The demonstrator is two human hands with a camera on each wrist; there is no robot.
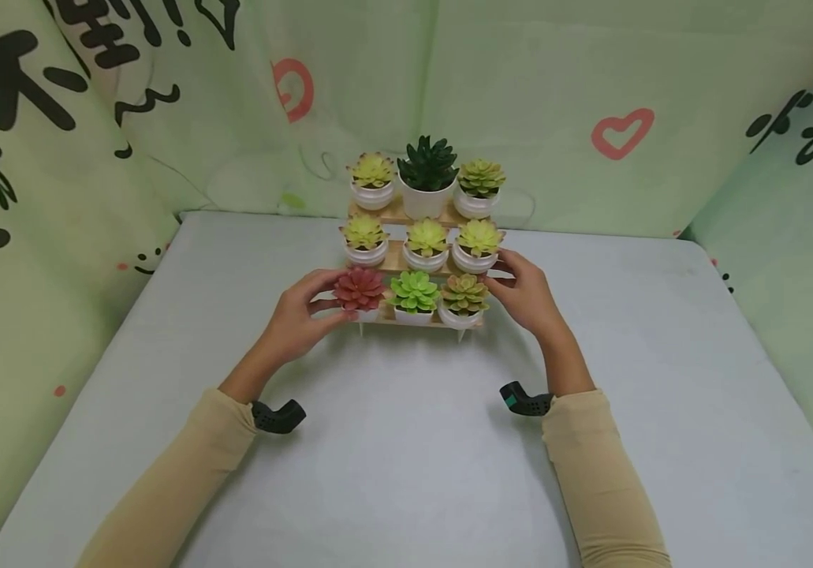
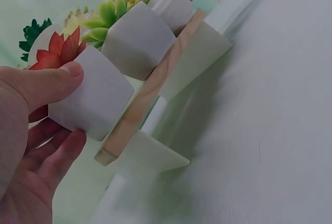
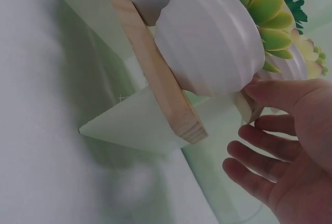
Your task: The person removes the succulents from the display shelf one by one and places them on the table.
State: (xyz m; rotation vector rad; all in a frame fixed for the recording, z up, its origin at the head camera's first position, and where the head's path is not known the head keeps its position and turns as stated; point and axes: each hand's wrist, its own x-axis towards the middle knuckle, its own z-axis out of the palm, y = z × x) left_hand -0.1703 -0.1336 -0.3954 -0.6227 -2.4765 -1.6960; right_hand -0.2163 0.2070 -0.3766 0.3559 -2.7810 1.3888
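A tiered plant stand [image 1: 393,257] with wooden shelves and pale side pieces bears three rows of potted artificial succulents. My left hand [image 1: 301,315] is at the front row's left end. Its thumb lies on the near side of the white pot [image 2: 96,97] of the red succulent [image 1: 359,289], its fingers behind, pinching it. At the stand's right side, my right hand [image 3: 290,141] has thumb and index finger about the end of the middle shelf [image 3: 247,109]. That thumb lies close to the front-right ribbed pot [image 3: 207,42]; the other fingers are spread loosely.
A green succulent [image 1: 414,293] stands mid front row, with yellow-green ones behind. A taller dark green succulent [image 1: 427,166] is at the top middle. The stand is on a white table [image 1: 406,457] near its back edge. Green printed curtains [image 1: 534,95] enclose the table.
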